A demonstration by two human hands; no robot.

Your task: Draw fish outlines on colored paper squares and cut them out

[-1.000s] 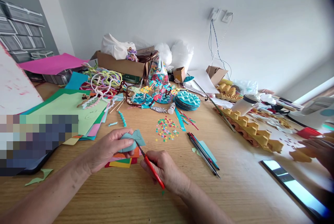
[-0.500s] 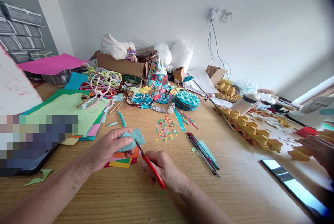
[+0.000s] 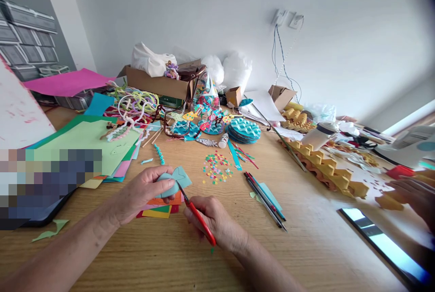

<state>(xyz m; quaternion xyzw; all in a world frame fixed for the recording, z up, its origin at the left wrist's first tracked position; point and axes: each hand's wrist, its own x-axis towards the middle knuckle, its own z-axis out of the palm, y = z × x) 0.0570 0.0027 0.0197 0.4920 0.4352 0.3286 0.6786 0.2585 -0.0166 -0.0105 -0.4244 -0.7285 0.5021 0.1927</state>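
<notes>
Your wood-grained worktop (image 3: 312,242) bears scattered confetti (image 3: 217,166), some pens (image 3: 265,201) and, at your right, a phone (image 3: 382,247). A stack of coloured paper (image 3: 90,140) lies to your left.

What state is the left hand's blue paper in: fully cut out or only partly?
Only partly: the blue paper has a drawn line inside its right edge, uncut there, with the scissors at its near side.

white wall (image 3: 190,6) | wall sockets (image 3: 288,19) | wooden table (image 3: 306,242) | brighter light right
</notes>
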